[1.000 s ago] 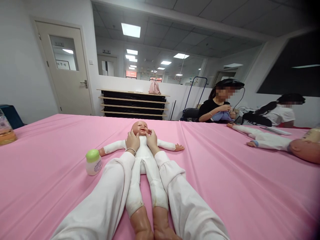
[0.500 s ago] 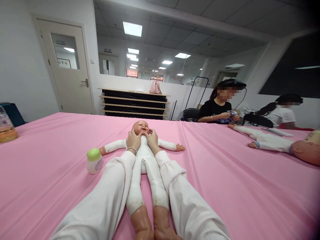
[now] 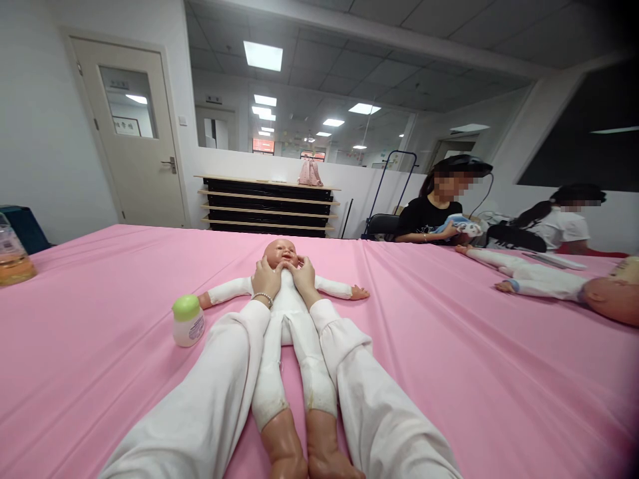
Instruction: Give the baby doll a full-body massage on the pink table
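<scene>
A baby doll (image 3: 288, 307) with a white cloth body lies on its back, head away from me and feet toward me. My left hand (image 3: 267, 279) cups one side of its head, fingers curled along the cheek. On the other side my right hand (image 3: 304, 278) does the same. Both thumbs meet at the doll's chin, just under the mouth. Parts of my fingers are hidden behind the jaw. Beside the doll's arm on the left stands a small white bottle (image 3: 188, 324) with a green cap.
Pink cloth (image 3: 424, 372) covers the table. A second doll (image 3: 549, 279) lies at the right. At the far left edge is a clear bottle (image 3: 14, 256) with amber contents. Behind the table sit a person in black (image 3: 424, 216) handling cloth, and another in white (image 3: 564, 223).
My hands stay at the doll's face with hardly any visible movement. The person in black now holds up a blue and white cloth item in place of the darker bundle.
</scene>
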Demonstrator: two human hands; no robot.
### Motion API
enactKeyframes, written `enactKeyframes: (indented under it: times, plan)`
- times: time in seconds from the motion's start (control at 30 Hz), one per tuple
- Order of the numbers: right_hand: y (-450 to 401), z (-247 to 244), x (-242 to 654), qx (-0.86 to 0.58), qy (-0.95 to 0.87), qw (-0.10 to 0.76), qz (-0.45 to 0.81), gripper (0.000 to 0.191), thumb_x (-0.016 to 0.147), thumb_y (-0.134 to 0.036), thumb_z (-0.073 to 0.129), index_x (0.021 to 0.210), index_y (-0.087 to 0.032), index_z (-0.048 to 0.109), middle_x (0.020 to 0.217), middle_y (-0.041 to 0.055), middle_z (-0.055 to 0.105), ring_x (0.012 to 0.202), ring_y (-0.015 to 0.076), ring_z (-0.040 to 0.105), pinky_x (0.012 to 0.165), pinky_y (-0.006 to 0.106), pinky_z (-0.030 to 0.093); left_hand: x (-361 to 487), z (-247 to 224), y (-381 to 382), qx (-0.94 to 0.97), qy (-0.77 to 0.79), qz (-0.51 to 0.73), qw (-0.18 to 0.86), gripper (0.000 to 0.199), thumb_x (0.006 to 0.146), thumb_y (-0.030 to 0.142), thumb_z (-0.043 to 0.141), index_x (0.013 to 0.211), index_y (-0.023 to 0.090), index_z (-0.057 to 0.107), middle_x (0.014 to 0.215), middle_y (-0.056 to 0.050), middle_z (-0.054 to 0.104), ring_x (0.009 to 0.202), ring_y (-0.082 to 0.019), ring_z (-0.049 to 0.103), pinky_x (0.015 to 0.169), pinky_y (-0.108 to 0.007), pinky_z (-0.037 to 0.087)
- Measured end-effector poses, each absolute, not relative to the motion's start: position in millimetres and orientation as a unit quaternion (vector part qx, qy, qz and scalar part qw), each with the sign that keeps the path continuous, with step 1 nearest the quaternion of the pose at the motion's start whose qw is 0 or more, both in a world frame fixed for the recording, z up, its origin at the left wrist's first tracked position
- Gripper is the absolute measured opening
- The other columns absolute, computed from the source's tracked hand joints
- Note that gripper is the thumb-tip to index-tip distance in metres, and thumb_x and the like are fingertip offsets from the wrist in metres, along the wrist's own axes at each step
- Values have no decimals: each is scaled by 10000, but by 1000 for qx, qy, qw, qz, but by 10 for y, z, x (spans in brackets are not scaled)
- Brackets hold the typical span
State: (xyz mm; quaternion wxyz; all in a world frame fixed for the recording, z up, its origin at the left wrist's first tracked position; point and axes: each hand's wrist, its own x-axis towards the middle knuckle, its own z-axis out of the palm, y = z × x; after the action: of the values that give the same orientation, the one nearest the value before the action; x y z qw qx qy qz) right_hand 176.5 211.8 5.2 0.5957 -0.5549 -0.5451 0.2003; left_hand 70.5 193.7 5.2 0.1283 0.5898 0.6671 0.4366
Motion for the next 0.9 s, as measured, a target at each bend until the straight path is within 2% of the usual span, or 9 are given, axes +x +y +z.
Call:
enactKeyframes:
  times: [0.1, 0.27, 0.5, 0.7, 0.9]
  plan:
    - [2142, 30, 1773, -558, -547, 593, 193, 330, 669, -260, 620, 964, -142, 527, 1027, 95, 586, 934, 186, 538, 834, 301, 409, 707, 53, 1935, 591, 667, 437, 123, 622, 806, 565, 410, 1278, 161, 374, 1267, -145, 459, 1130, -274, 487, 915, -352, 381]
    - [2142, 27, 1779, -556, -546, 597, 189, 229, 719, -184, 536, 944, -143, 527, 1030, 98, 583, 937, 177, 542, 836, 299, 410, 710, 58, 1931, 588, 672, 431, 126, 471, 881, 426, 330, 1282, 183, 372, 1281, -131, 450, 1137, -254, 483, 906, -347, 382]
    - [2084, 77, 1767, -552, -548, 594, 206, 369, 613, -229, 665, 945, -154, 521, 1012, 84, 588, 926, 190, 545, 824, 301, 418, 702, 54, 1935, 595, 670, 427, 122, 632, 795, 574, 420, 1283, 176, 366, 1268, -139, 452, 1126, -273, 487, 904, -356, 390]
    - [2078, 77, 1770, -543, -546, 602, 213, 348, 616, -189, 658, 939, -157, 532, 1016, 80, 601, 944, 190, 554, 840, 306, 421, 701, 35, 1949, 598, 667, 430, 115, 660, 785, 596, 412, 1284, 167, 369, 1258, -144, 455, 1113, -291, 494, 892, -375, 401]
    - [2098, 64, 1785, -537, -526, 616, 235, 279, 670, -144, 594, 946, -161, 559, 1016, 68, 624, 936, 168, 583, 830, 285, 443, 687, 22, 1961, 598, 660, 439, 118, 463, 875, 373, 346, 1293, 176, 377, 1276, -119, 461, 1135, -248, 483, 905, -352, 398]
